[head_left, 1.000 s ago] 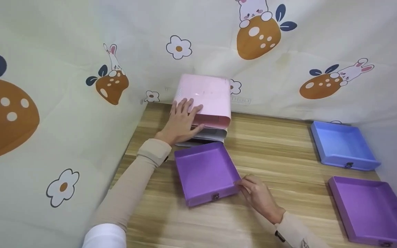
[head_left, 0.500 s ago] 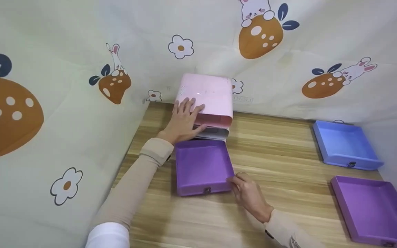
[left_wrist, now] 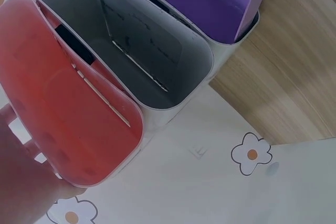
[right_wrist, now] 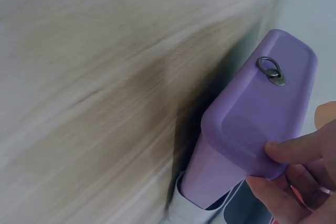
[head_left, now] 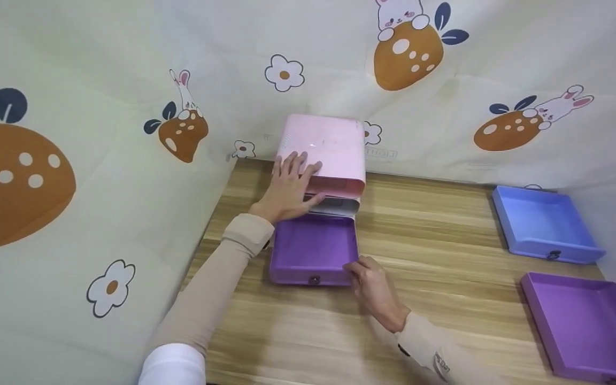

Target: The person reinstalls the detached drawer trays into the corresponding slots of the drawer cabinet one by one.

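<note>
A small drawer cabinet with a pink top (head_left: 326, 141) stands against the back wall. Its pink and grey (left_wrist: 157, 40) upper slots are open-fronted and hollow. My left hand (head_left: 287, 187) rests on the pink top, fingers spread, thumb by the front edge. At the lowest slot, a purple drawer (head_left: 313, 246) has its rear end inside the opening, as the left and right wrist views show. My right hand (head_left: 375, 289) pinches the drawer's front right corner between thumb and fingers. A dark metal ring pull (right_wrist: 270, 69) hangs on the drawer front.
To the right on the wood-grain table (head_left: 436, 230) lie a blue drawer (head_left: 546, 219) and another purple drawer (head_left: 586, 326). Fabric walls printed with rabbits and strawberries (head_left: 409, 56) enclose the back and sides.
The purple drawer has swung from a slant into line with the cabinet and slid back into the lowest slot. My right hand has moved forward and left with it; my left hand stays put.
</note>
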The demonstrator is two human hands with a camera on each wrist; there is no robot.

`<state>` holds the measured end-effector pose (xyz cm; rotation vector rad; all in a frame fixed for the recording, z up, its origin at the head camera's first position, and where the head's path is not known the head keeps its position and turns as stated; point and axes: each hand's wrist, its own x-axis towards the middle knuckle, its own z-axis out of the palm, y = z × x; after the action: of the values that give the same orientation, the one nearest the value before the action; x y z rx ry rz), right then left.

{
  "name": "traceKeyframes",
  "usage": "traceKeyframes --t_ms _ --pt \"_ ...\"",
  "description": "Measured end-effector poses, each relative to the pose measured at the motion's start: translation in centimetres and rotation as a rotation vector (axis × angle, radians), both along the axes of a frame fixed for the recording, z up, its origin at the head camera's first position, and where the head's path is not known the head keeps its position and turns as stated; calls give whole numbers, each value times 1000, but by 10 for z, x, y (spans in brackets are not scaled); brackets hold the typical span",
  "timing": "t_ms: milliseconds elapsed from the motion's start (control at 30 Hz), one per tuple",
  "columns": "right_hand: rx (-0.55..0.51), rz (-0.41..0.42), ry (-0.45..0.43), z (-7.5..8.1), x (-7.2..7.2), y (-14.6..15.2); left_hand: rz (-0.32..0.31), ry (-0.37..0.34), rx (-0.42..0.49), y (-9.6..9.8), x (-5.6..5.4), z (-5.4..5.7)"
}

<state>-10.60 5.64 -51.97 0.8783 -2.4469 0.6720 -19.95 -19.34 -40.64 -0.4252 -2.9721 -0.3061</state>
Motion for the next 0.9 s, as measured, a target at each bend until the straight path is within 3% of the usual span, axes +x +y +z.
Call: traceKeyframes --t_ms 233,400,533,733,900 --pt "42 -23 -1 1 -10 -16 -10 7 20 -1 2 0" --pt "150 -49 16 -1 -22 -23 -18 12 24 0 3 2" --pt "238 -10 33 -3 -31 -23 -15 4 23 0 2 2" --pt "368 96 157 -7 -42 -24 -12 -6 13 1 2 1" --pt "474 110 310 -10 -49 -30 -11 -15 6 1 2 1"
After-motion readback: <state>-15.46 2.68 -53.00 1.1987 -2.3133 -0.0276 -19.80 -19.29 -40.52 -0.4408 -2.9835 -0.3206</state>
